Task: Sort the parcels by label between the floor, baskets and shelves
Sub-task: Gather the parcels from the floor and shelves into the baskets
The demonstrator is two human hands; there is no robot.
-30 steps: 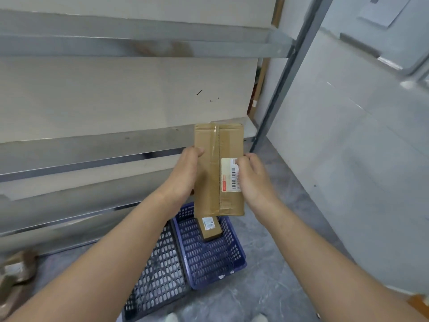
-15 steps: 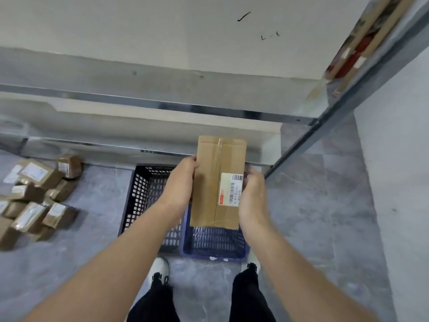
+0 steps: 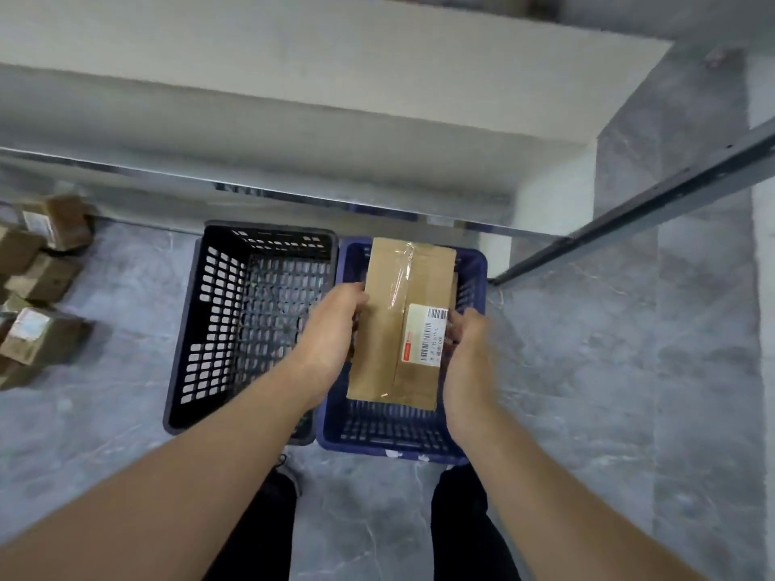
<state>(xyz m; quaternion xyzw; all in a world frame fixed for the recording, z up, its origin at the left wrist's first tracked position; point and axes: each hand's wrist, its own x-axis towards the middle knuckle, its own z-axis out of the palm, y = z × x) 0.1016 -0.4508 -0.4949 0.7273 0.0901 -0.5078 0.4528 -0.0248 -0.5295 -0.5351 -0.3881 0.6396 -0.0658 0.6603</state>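
You hold the brown parcel [image 3: 388, 329] lengthwise over the blue basket [image 3: 390, 440], its white barcode label [image 3: 423, 335] facing up near the right edge, and it hides whatever lies in that basket. Your left grip [image 3: 331, 333] clasps the parcel's left long edge and your right grip [image 3: 465, 354] clasps the right edge just beside the label, both forearms reaching forward and down. The black basket [image 3: 201, 329] stands right beside the blue one on its left, both on the grey floor [image 3: 587, 371] in front of the shelf [image 3: 293, 86], with a cluster of small parcels [image 3: 42, 337] lying well apart at far left.
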